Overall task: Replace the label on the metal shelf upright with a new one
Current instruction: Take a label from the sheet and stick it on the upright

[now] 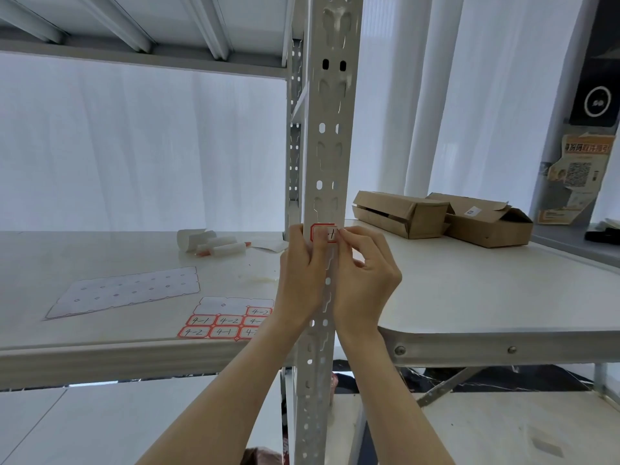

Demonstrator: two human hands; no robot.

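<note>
A grey perforated metal shelf upright (330, 135) runs down the middle of the view. A small white label with a red border (324, 232) lies against its front face at shelf height. My left hand (302, 276) wraps the upright from the left, thumb on the label's left part. My right hand (364, 273) comes from the right, with fingertips pinching the label's right edge. Part of the label's writing is hidden by my fingers. On the shelf board, a label sheet (228, 318) carries handwritten "4-1" and "4-2" stickers.
An emptied label backing sheet (127, 292) lies left on the shelf board (100, 350). Rolled paper scraps (214, 245) sit further back. Two cardboard boxes (443, 218) rest on the white folding table (486, 297) at the right. A shelf beam crosses overhead.
</note>
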